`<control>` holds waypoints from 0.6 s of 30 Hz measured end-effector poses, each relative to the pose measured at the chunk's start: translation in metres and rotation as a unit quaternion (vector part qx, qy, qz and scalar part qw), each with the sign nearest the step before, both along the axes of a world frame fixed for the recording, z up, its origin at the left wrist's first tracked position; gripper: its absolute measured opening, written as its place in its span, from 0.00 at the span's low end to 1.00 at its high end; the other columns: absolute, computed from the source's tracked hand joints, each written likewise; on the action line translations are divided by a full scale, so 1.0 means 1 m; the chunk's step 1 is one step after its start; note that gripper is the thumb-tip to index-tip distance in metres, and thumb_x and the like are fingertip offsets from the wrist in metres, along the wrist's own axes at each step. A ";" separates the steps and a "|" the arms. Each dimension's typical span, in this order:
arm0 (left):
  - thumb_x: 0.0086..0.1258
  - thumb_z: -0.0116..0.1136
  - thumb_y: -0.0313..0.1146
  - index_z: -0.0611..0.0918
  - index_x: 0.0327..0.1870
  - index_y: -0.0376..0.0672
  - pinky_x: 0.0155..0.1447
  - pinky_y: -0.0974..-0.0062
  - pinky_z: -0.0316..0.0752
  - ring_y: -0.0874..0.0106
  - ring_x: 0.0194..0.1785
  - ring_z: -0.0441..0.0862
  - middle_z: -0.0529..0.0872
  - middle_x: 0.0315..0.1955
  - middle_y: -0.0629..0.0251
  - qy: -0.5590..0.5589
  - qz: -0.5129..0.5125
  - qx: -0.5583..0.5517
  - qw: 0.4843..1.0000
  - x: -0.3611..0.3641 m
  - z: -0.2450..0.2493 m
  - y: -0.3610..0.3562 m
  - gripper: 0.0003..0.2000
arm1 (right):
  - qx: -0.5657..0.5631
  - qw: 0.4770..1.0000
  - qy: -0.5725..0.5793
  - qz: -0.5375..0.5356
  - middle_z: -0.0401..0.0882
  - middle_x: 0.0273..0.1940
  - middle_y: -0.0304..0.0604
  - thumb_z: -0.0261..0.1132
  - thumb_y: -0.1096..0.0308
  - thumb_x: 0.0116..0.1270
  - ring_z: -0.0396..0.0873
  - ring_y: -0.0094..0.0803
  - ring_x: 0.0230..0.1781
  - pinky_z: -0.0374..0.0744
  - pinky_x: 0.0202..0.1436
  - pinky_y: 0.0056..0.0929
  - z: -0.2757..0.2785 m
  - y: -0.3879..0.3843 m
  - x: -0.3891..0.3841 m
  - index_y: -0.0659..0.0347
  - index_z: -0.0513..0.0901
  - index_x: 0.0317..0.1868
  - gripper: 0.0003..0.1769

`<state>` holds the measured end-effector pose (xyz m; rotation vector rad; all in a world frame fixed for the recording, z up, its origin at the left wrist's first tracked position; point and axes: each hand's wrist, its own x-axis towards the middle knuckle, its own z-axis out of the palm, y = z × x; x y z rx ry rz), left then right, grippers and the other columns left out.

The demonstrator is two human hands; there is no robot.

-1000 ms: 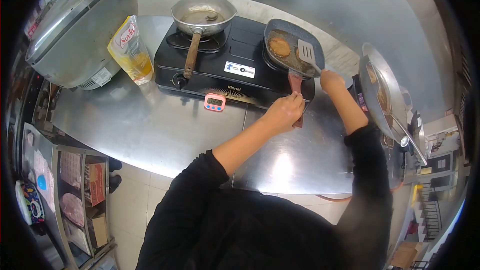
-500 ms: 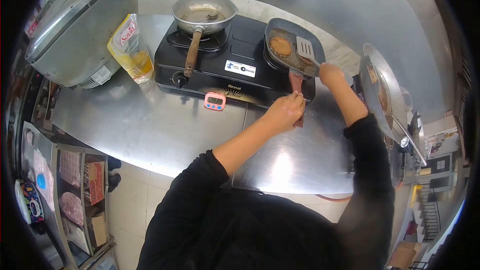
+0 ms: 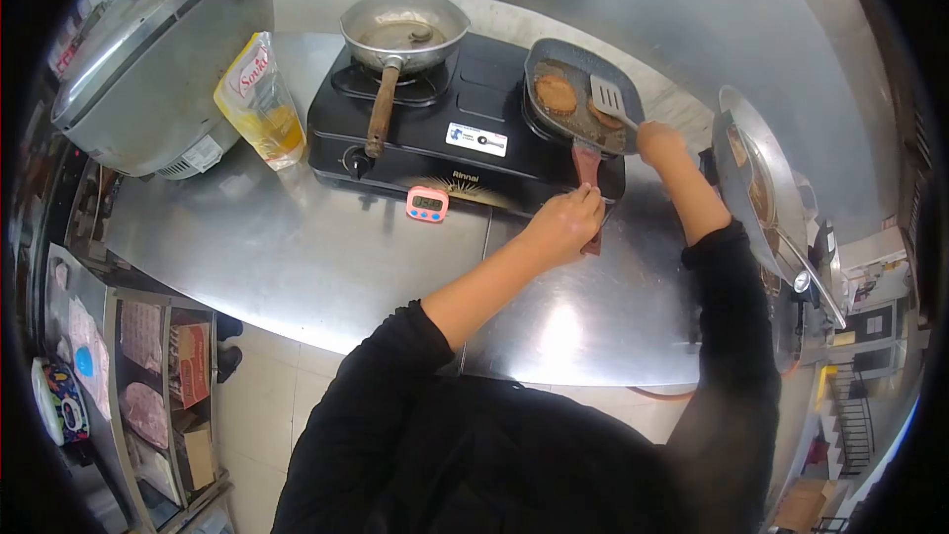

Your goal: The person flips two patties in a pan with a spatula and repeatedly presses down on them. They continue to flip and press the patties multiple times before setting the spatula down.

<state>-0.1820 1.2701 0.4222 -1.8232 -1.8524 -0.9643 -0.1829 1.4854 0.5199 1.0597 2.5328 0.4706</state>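
My left hand [image 3: 568, 222] is wrapped round the reddish handle [image 3: 587, 166] of a dark, square frying pan [image 3: 547, 57] on the stove's right burner. Two browned patties lie in the pan: one [image 3: 556, 94] at the left, the other [image 3: 604, 116] at the right, partly under the spatula. My right hand [image 3: 657, 143] grips the slotted spatula [image 3: 608, 97], whose blade is over the pan's right side.
On the left burner of the black stove [image 3: 484, 99] sits a metal pan [image 3: 405, 30] with a wooden handle. A pink timer [image 3: 427, 204] stands in front. An oil pouch [image 3: 262, 104] and large metal vessel [image 3: 158, 64] are left; a big wok [image 3: 761, 173] is right.
The spatula blade has shifted slightly right and down in the pan, and more of the right patty shows. My left hand stays on the handle.
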 end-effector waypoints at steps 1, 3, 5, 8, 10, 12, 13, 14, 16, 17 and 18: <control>0.35 0.69 0.31 0.76 0.45 0.29 0.52 0.72 0.77 0.59 0.53 0.78 0.78 0.45 0.50 0.006 0.004 -0.003 1.000 0.001 -0.002 0.001 0.29 | -0.002 1.000 -0.023 0.003 0.80 0.49 0.50 0.57 0.75 0.60 0.79 0.45 0.49 0.79 0.48 0.41 0.011 0.003 -0.003 0.62 0.78 0.51 0.17; 0.35 0.69 0.31 0.76 0.45 0.29 0.52 0.72 0.77 0.59 0.54 0.77 0.78 0.46 0.50 0.003 -0.003 -0.006 1.000 0.000 0.000 0.000 0.30 | -0.011 0.999 -0.036 0.001 0.80 0.49 0.50 0.57 0.74 0.60 0.79 0.45 0.49 0.79 0.49 0.41 0.016 0.005 -0.009 0.62 0.79 0.50 0.16; 0.35 0.69 0.31 0.77 0.45 0.30 0.52 0.72 0.76 0.59 0.54 0.77 0.78 0.46 0.50 -0.002 -0.005 -0.009 1.000 -0.002 0.000 -0.001 0.29 | -0.028 0.999 -0.022 -0.008 0.80 0.48 0.51 0.57 0.73 0.60 0.79 0.46 0.49 0.78 0.49 0.40 0.000 0.005 -0.011 0.63 0.80 0.48 0.15; 0.36 0.69 0.31 0.77 0.45 0.30 0.52 0.72 0.76 0.60 0.54 0.77 0.78 0.47 0.50 -0.011 -0.005 -0.012 1.000 0.001 0.001 -0.002 0.29 | 0.006 0.998 0.047 -0.050 0.81 0.49 0.45 0.62 0.68 0.57 0.79 0.39 0.52 0.79 0.46 0.40 -0.031 0.001 -0.004 0.59 0.84 0.44 0.14; 0.35 0.70 0.31 0.76 0.46 0.30 0.53 0.72 0.76 0.60 0.55 0.77 0.78 0.48 0.50 -0.008 -0.002 -0.011 1.000 0.000 0.002 -0.002 0.30 | 0.005 0.995 0.077 -0.058 0.81 0.48 0.48 0.60 0.71 0.58 0.79 0.42 0.52 0.78 0.49 0.40 -0.031 -0.008 0.000 0.62 0.84 0.42 0.12; 0.34 0.71 0.31 0.76 0.46 0.30 0.53 0.72 0.76 0.60 0.55 0.77 0.78 0.48 0.50 -0.010 -0.006 -0.026 1.000 0.001 0.003 -0.003 0.31 | -0.001 0.997 0.069 -0.037 0.81 0.48 0.48 0.58 0.73 0.59 0.78 0.43 0.52 0.78 0.50 0.41 -0.022 -0.005 -0.002 0.63 0.83 0.42 0.12; 0.34 0.71 0.31 0.76 0.47 0.30 0.53 0.72 0.76 0.60 0.55 0.77 0.77 0.48 0.50 -0.010 -0.007 -0.032 0.999 0.000 0.004 -0.003 0.32 | -0.006 0.999 0.045 -0.015 0.81 0.49 0.47 0.58 0.73 0.59 0.78 0.42 0.52 0.78 0.50 0.41 -0.013 0.006 -0.004 0.63 0.83 0.43 0.12; 0.34 0.71 0.31 0.76 0.47 0.30 0.53 0.71 0.76 0.60 0.55 0.77 0.78 0.48 0.50 -0.009 -0.006 -0.032 0.999 0.000 0.006 -0.004 0.32 | -0.009 1.000 0.023 0.007 0.81 0.49 0.46 0.58 0.72 0.60 0.78 0.42 0.53 0.78 0.50 0.41 -0.002 0.008 -0.008 0.63 0.83 0.43 0.12; 0.33 0.71 0.31 0.76 0.47 0.30 0.54 0.71 0.76 0.60 0.54 0.77 0.78 0.48 0.51 -0.011 -0.008 -0.036 0.999 0.001 0.006 -0.004 0.32 | 0.004 1.000 0.006 0.007 0.81 0.49 0.46 0.58 0.72 0.60 0.78 0.42 0.53 0.78 0.50 0.41 0.009 0.010 -0.011 0.63 0.83 0.43 0.12; 0.34 0.71 0.31 0.76 0.46 0.30 0.54 0.71 0.76 0.60 0.54 0.77 0.78 0.47 0.51 -0.001 -0.004 -0.030 1.000 -0.001 0.007 -0.003 0.32 | 0.007 1.000 -0.004 0.006 0.81 0.49 0.46 0.58 0.72 0.60 0.78 0.42 0.53 0.78 0.50 0.42 0.012 0.007 -0.012 0.63 0.83 0.44 0.12; 0.34 0.70 0.31 0.76 0.46 0.30 0.54 0.71 0.76 0.60 0.54 0.77 0.78 0.47 0.51 0.007 -0.001 -0.027 1.000 -0.001 0.007 -0.003 0.31 | -0.003 1.000 0.009 -0.011 0.80 0.50 0.46 0.59 0.73 0.60 0.78 0.42 0.53 0.78 0.50 0.41 0.009 0.004 -0.014 0.63 0.83 0.44 0.13</control>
